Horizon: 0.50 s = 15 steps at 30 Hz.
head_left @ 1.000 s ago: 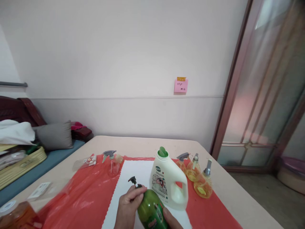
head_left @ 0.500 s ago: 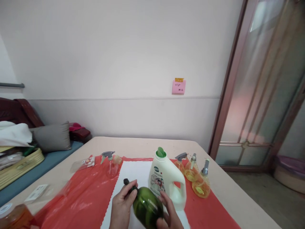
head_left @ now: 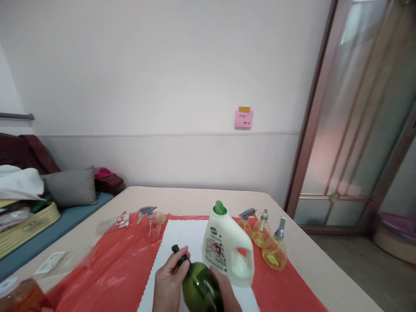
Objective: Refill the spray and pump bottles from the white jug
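table [head_left: 195, 199]: pale and broad, it spreads well out ahead of the left hand [head_left: 167, 284] and the right hand [head_left: 225, 289], and off to either side.
red sheet [head_left: 110, 264]: wrinkled plastic, flanking the hands left and right.
white mat [head_left: 182, 229]: over the red, right under the hands and reaching out ahead of them.
jug [head_left: 231, 242]: upright, just ahead and to the right, closer to the right hand; whether the two touch, this angle won't say.
green bottle [head_left: 199, 287]: here's the one that counts, square between the hands! It's tilted, its long axis slanting from the neck, ahead and left, down to the body, back and right; the base slips out of view, so no telling if it rests on anything. That slant looks like the key: top end to the left hand, belly to the right.
left hand: gripping the neck, thumb and fingers pinched around it, clearly the nearer to the top.
right hand: clasping the belly from the right, most of its fingertips tucked out of sight.
spray bottle [head_left: 152, 230]: clear, standing ahead and left of the left hand.
black pump [head_left: 176, 248]: poking past the left hand's fingers, pointing ahead and left, away from the jug.
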{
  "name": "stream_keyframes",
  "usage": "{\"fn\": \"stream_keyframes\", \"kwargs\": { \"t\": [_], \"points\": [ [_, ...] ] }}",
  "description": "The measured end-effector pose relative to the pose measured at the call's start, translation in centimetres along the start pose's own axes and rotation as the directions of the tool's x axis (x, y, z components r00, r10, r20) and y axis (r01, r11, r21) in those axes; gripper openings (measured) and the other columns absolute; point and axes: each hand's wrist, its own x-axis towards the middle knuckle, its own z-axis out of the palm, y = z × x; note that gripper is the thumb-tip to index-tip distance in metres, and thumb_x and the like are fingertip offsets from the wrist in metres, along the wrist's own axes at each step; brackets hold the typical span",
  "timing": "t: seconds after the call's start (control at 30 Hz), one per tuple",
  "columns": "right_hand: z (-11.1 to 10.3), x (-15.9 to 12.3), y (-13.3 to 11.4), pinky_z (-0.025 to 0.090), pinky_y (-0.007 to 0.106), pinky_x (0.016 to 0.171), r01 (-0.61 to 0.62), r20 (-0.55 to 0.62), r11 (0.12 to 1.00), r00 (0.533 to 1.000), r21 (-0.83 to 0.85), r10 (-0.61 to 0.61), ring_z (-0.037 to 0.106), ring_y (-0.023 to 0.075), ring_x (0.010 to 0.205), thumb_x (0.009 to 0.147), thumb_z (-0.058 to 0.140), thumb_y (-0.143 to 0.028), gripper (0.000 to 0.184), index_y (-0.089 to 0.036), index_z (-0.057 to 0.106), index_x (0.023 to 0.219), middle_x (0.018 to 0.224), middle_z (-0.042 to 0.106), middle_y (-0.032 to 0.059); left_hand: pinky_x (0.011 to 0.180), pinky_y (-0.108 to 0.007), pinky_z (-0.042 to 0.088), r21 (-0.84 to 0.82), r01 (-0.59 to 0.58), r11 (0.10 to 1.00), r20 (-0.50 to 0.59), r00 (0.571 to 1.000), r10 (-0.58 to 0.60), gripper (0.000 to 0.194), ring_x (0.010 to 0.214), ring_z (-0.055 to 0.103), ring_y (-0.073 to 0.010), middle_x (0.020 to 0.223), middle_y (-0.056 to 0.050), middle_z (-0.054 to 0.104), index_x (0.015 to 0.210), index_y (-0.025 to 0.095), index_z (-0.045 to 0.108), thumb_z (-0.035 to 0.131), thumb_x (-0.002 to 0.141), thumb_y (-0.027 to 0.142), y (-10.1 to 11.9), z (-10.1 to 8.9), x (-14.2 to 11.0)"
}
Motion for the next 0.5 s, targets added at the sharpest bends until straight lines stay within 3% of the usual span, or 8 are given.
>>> {"fn": "stream_keyframes", "kwargs": {
  "t": [0.07,0.17,0.27,0.37,0.43,0.5],
  "points": [
    [0.1,-0.1,1.0,0.031,0.050,0.112,0.085,-0.118,0.973,0.987,-0.215,-0.112,0.048,0.0353,0.127,0.074,0.073,-0.039,0.051,-0.031,0.065,0.123,0.129,0.060,0.0110,0.077,-0.031,0.058,0.018,-0.013,1.000,-0.075,0.997,0.014,0.053,0.086,0.072,-0.0271,0.090,-0.010,0.078,0.091,0.017,0.080,0.088,0.047,0.045,0.0,0.2,-0.1],
    [0.3,-0.3,1.3,0.029,0.051,0.113,0.113,-0.127,0.945,0.979,-0.307,-0.158,0.047,0.0373,0.128,0.075,0.073,-0.039,0.048,-0.034,0.066,0.123,0.130,0.058,0.0113,0.075,-0.030,0.057,0.027,-0.007,1.000,-0.141,0.990,0.011,0.055,0.083,0.071,-0.0258,0.088,-0.009,0.078,0.094,0.017,0.079,0.088,0.047,0.044,-0.1,0.5,-0.2],
    [0.6,-0.3,0.2,0.027,0.053,0.113,0.087,-0.128,0.994,0.987,-0.061,-0.094,0.046,0.0392,0.129,0.062,0.081,-0.053,0.068,-0.030,0.064,0.124,0.130,0.058,0.0126,0.077,-0.030,0.057,0.037,-0.015,0.999,-0.149,0.989,0.020,0.053,0.085,0.071,-0.0257,0.090,-0.009,0.078,0.094,0.017,0.079,0.087,0.048,0.043,-0.1,0.4,0.0],
    [0.9,-0.1,-1.2,0.034,0.057,0.107,-0.117,0.009,0.936,0.993,0.331,0.121,0.049,0.0394,0.127,0.064,0.069,-0.072,0.071,-0.026,0.064,0.119,0.125,0.062,0.0134,0.078,-0.030,0.057,0.027,-0.033,0.999,-0.113,0.993,0.036,0.053,0.088,0.071,-0.0259,0.092,-0.009,0.078,0.096,0.018,0.079,0.087,0.050,0.044,-0.2,0.0,0.2],
    [1.0,-0.2,-1.8,0.040,0.060,0.100,-0.221,0.095,0.877,0.975,0.427,0.200,0.056,0.0386,0.120,0.073,0.053,-0.078,0.066,-0.026,0.066,0.112,0.116,0.066,0.0135,0.078,-0.030,0.057,0.014,-0.031,0.999,-0.097,0.995,0.032,0.054,0.088,0.071,-0.0258,0.092,-0.008,0.078,0.097,0.018,0.079,0.087,0.051,0.043,-0.4,-0.2,0.3],
    [1.0,-0.3,-2.0,0.043,0.058,0.097,-0.217,0.106,0.870,0.976,0.444,0.190,0.060,0.0380,0.113,0.068,0.058,-0.079,0.068,-0.025,0.065,0.110,0.110,0.068,0.0134,0.078,-0.029,0.057,0.002,-0.024,1.000,-0.097,0.995,0.024,0.053,0.089,0.071,-0.0253,0.093,-0.008,0.078,0.099,0.018,0.078,0.087,0.052,0.042,-0.5,-0.4,0.5]
  ]
}}
